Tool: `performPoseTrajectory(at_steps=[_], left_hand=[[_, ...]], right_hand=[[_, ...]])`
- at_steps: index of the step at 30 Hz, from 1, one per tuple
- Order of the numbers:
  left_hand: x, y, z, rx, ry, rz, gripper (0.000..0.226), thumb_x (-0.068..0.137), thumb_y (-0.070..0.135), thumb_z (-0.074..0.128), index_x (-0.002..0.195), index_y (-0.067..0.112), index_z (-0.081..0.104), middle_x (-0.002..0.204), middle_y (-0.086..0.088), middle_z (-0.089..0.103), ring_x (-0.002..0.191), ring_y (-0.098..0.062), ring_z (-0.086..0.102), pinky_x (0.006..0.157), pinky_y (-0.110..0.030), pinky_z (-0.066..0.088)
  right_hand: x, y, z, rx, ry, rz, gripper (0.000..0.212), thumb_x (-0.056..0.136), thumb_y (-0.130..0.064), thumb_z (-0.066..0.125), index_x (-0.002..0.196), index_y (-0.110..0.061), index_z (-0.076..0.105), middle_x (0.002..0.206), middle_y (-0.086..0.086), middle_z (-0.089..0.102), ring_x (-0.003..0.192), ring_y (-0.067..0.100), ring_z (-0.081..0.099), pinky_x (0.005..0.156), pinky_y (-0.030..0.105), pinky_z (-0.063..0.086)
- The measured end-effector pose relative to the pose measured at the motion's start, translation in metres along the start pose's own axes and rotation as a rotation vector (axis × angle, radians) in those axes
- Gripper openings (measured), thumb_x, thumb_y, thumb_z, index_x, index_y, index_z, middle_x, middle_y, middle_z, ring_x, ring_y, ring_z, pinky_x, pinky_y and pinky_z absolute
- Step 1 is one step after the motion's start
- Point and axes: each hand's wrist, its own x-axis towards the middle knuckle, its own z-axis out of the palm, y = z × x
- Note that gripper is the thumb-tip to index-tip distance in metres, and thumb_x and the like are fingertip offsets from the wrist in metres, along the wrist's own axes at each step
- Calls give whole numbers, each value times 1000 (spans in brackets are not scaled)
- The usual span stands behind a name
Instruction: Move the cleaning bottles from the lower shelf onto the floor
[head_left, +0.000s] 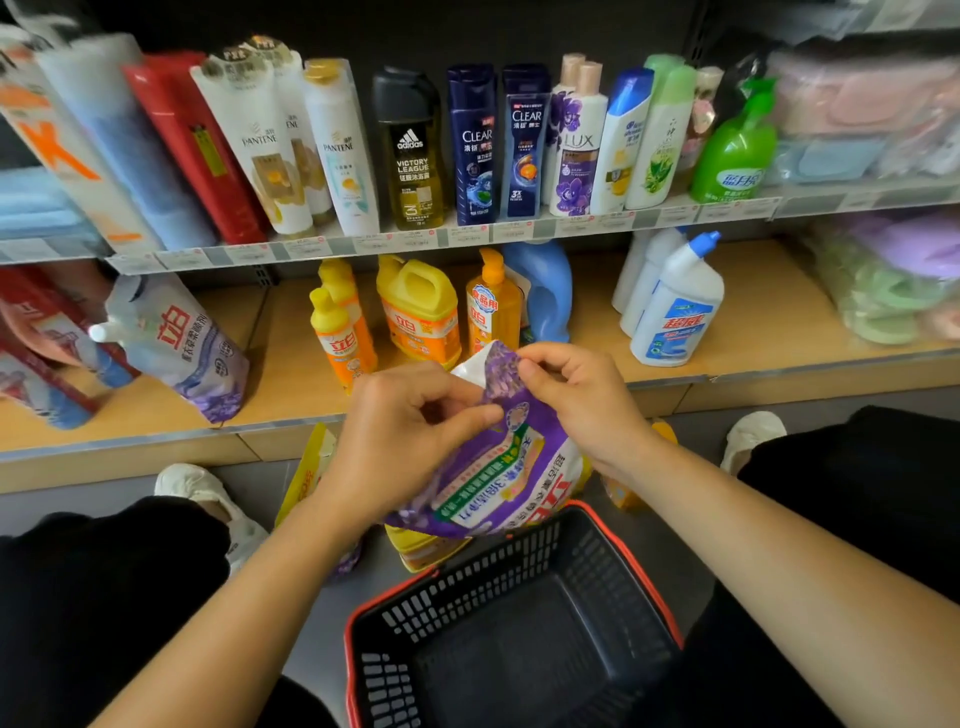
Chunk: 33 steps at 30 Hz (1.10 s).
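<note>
Both hands hold a purple detergent refill pouch in front of the lower shelf, above the floor. My left hand grips its left side; my right hand pinches its top edge. On the lower shelf stand two orange dish-soap bottles, a yellow jug, an orange pump bottle, a blue bottle and white toilet-cleaner bottles. A second purple pouch leans at the shelf's left. A yellow jug and a yellow pack sit on the floor under the pouch.
A black shopping basket with red rim stands on the floor between my knees. The upper shelf carries shampoo and body-wash bottles. Packs of cloths fill the right side. My white shoes rest near the shelf base.
</note>
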Motion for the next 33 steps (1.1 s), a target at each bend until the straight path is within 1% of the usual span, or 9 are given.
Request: performPoseTrajectory(at_steps=[6, 8, 10, 12, 16, 19, 22, 27, 33], left_hand=[[4, -20, -9, -282, 39, -246, 25, 82, 33, 75, 100, 15, 75, 86, -6, 73, 78, -23, 67, 73, -50, 57], [5, -17, -1, -363, -42, -287, 31, 81, 33, 74, 101, 10, 74, 88, -13, 72, 79, -28, 65, 73, -51, 54], [5, -10, 9, -383, -102, -262, 32, 84, 33, 72, 94, 2, 74, 80, -21, 68, 69, -29, 57, 63, -42, 46], [3, -5, 15, -364, -90, -241, 35, 90, 29, 69, 85, -6, 69, 69, -24, 55, 62, -18, 43, 55, -34, 33], [0, -4, 20, -360, -75, -289, 31, 95, 18, 67, 82, -9, 66, 75, -35, 57, 66, -23, 46, 56, -51, 36], [-7, -5, 18, -410, -131, -290, 6, 89, 9, 73, 90, 3, 72, 84, -31, 66, 70, -31, 57, 61, -56, 47], [-16, -8, 15, -451, -221, -298, 28, 83, 3, 79, 110, 7, 71, 98, -17, 74, 84, -32, 69, 72, -43, 56], [-27, -14, 10, -325, -359, -199, 70, 83, 4, 80, 145, 15, 51, 118, -9, 64, 97, -20, 60, 74, -34, 54], [-39, -27, 10, -231, -504, -112, 101, 82, 11, 84, 159, 32, 22, 135, 0, 51, 99, -18, 53, 76, -22, 53]], right_hand=[[4, -13, -17, 11, -115, -94, 23, 101, -9, 54, 94, -20, 73, 88, 0, 73, 82, 10, 67, 77, 24, 54], [6, -18, -20, 7, -138, -121, 25, 100, -8, 54, 93, -23, 74, 86, -4, 72, 81, 7, 65, 76, 20, 53], [8, -21, -22, 0, -147, -126, 28, 99, -11, 55, 91, -28, 75, 86, -6, 73, 81, 6, 65, 77, 20, 53], [9, -21, -23, 3, -148, -113, 25, 98, -14, 56, 91, -29, 75, 87, -5, 73, 82, 9, 66, 79, 25, 54], [9, -15, -25, 45, -172, -70, 25, 99, -11, 55, 93, -24, 75, 89, 0, 73, 84, 14, 66, 81, 31, 55], [9, -13, -24, 79, -186, -53, 23, 100, -4, 53, 95, -15, 72, 87, -1, 73, 83, 13, 65, 80, 28, 53], [7, -15, -24, 73, -199, -64, 25, 100, -3, 52, 94, -17, 72, 85, -7, 72, 81, 7, 65, 77, 20, 54], [9, -21, -28, 75, -198, -90, 31, 97, -9, 55, 89, -30, 76, 84, -10, 73, 81, 5, 66, 77, 19, 53], [11, -21, -29, 32, -181, -98, 33, 96, -11, 55, 87, -35, 77, 82, -14, 72, 78, 0, 65, 74, 17, 53]])
